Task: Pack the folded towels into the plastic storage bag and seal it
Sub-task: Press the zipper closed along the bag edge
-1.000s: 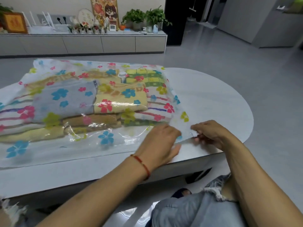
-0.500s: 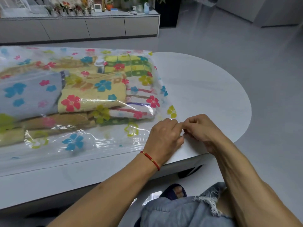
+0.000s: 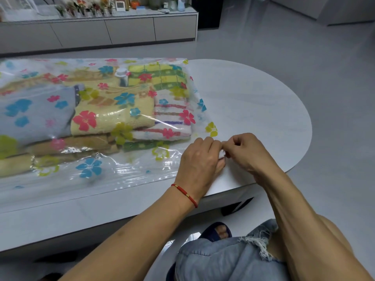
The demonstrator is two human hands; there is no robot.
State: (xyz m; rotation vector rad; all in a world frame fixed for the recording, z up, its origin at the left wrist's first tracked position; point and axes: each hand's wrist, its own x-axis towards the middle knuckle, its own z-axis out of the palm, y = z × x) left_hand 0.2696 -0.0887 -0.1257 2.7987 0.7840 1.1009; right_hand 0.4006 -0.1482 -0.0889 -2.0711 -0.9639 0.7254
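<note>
Towels (image 3: 113,116) fill flower-printed bag (image 3: 125,175); left hand (image 3: 199,165) and right hand (image 3: 248,153) pinch its corner.

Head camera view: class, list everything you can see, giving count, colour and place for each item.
storage bag: one, clear with coloured flowers, flat on table.
folded towels: several, yellow, grey, striped, green, inside bag.
valve cap: one, white, on bag top.
table: one, white, rounded end.
cabinet: one, grey, far wall.
bracelet: one, red, left wrist.
left hand: at bag's near right corner.
right hand: pinching something white there.
</note>
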